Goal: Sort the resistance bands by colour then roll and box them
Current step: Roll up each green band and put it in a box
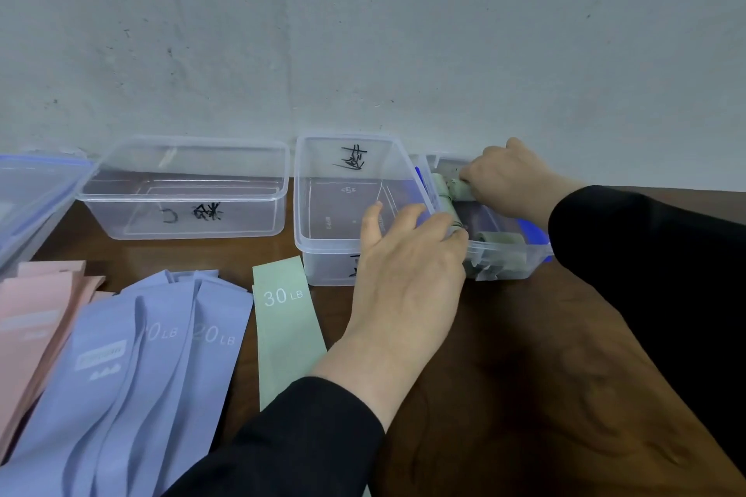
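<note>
Three clear plastic boxes stand along the wall: a left box [121,214], a middle box [311,238] and a right box [520,268] that holds several rolled green bands [502,239]. My right hand [512,178] reaches into the right box and grips a rolled green band [462,190] near its far end. My left hand [407,254] lies over the near right corner of the middle box, with its fingertips on another green roll [446,212] at the right box's left wall. A flat green band marked 30 LB [288,327] lies on the table. Blue bands [133,375] and pink bands [32,319] lie at the left.
A lidded clear container with blue trim [28,190] sits at the far left. The grey wall [363,32] rises right behind the boxes. The brown wooden table [504,375] shows bare wood at the right front.
</note>
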### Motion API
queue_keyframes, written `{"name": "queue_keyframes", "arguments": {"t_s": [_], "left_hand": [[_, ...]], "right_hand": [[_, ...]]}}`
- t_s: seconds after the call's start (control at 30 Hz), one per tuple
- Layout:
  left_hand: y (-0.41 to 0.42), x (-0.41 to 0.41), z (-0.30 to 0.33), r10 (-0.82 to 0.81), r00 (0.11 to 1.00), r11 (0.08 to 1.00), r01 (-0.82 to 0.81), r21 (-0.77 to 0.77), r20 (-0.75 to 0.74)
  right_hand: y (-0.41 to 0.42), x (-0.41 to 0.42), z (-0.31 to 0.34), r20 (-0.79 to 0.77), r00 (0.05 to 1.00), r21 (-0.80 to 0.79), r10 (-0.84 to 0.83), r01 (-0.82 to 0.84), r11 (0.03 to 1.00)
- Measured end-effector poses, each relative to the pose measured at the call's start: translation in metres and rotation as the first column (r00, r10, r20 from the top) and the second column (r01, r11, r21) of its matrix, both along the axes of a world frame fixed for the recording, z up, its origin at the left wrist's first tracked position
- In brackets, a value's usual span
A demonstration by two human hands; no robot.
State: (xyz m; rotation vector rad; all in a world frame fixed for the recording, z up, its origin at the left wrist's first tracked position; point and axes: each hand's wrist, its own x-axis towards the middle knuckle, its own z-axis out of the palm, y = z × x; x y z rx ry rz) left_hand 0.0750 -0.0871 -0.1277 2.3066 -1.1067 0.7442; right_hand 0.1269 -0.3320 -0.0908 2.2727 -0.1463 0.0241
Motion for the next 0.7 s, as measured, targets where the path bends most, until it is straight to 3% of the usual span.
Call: {"name": "queue_keyframes", "arguments": {"t_s": [0.2,0.47,0.53,0.63,0.7], "left_hand": [[0.002,-0.001,0.002,-0.008,1.0,1.0,0.009,0.021,-0.03],[0.001,0.001,0.001,-0.01,1.0,1.0,0.01,0.025,-0.017],[0.002,0.001,0.001,-0.006,1.0,1.0,0.006,0.027,-0.014],[0.001,0.0,0.001,-0.005,1.0,0.999,0.006,0.035,-0.015],[0.003,0.0,0.001,-0.019,1.0,1.0,0.019,0.022,-0.025]], "right_hand": [[0.004,-0.001,-0.005,0.045,0.998,0.152,0.034,-0.041,0.988],[0.007,-0.002,0.002,0.074,0.997,0.216,0.02,-0.036,0.976],[0.005,-0.005,0.005,0.154,0.987,0.266,0.052,-0.092,0.96],[0.01,-0.016,0.018,0.326,0.945,0.427,0.037,-0.182,0.886],[0.024,-0.032,0.028,0.431,0.902,0.572,0.012,-0.284,0.769]]}}
